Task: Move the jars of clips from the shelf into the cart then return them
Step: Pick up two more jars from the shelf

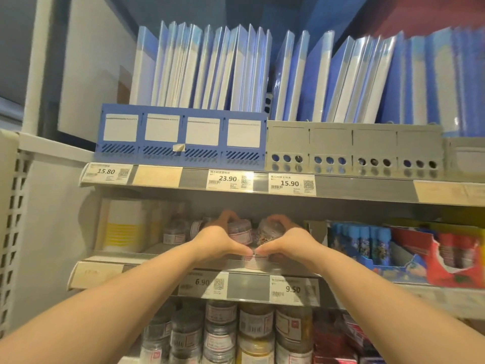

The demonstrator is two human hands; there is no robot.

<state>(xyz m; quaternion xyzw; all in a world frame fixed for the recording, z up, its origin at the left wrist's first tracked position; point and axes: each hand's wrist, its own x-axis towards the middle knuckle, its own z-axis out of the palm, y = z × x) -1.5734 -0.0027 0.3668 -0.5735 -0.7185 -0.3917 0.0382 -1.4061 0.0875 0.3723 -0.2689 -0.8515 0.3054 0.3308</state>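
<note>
Now | left hand (219, 241) grips left jar (239, 230) | right hand (287, 241) grips right jar (269, 231)

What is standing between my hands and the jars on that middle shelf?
Nothing visible. The left hand grips the left jar and the right hand grips the right jar, both on the middle shelf.

Left hand (219, 239) grips jar (239, 231); right hand (287, 240) grips neighbouring jar (267, 232) on shelf (162, 254).

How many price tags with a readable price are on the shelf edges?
5. Three on the upper edge: 15.80, 23.90, 15.90. Two on the lower edge: 6.90, 9.50. Others may be hidden.
</note>
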